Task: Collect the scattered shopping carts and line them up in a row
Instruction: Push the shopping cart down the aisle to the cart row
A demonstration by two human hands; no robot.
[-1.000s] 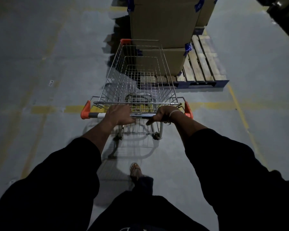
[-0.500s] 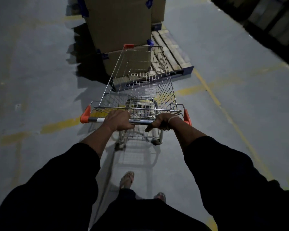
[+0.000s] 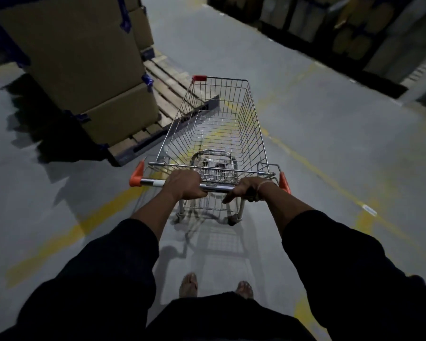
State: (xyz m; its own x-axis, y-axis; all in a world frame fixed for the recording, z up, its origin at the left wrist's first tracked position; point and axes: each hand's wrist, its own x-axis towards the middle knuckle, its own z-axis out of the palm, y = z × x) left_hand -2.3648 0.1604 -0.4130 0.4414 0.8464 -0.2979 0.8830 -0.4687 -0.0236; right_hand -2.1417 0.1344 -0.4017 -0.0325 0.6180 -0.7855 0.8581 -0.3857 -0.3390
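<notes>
An empty wire shopping cart (image 3: pixel 217 124) with orange corner caps stands on the grey floor in front of me, its nose pointing up and slightly right. My left hand (image 3: pixel 186 184) grips the chrome handle bar (image 3: pixel 215 187) left of its middle. My right hand (image 3: pixel 250 189) grips the same bar near its right end, with a thin band on the wrist. No other cart is in view.
Stacked cardboard boxes (image 3: pixel 84 62) on a wooden pallet (image 3: pixel 167 94) stand close at the cart's left front. Dark shelving (image 3: pixel 342 28) with goods runs along the upper right. Yellow floor lines (image 3: pixel 67 239) cross the grey aisle. My feet (image 3: pixel 190 284) are below.
The cart and I have turned to the right. The boxes and pallet, straight ahead a second ago, now lie to the left, and the shelving aisle has come into view.
</notes>
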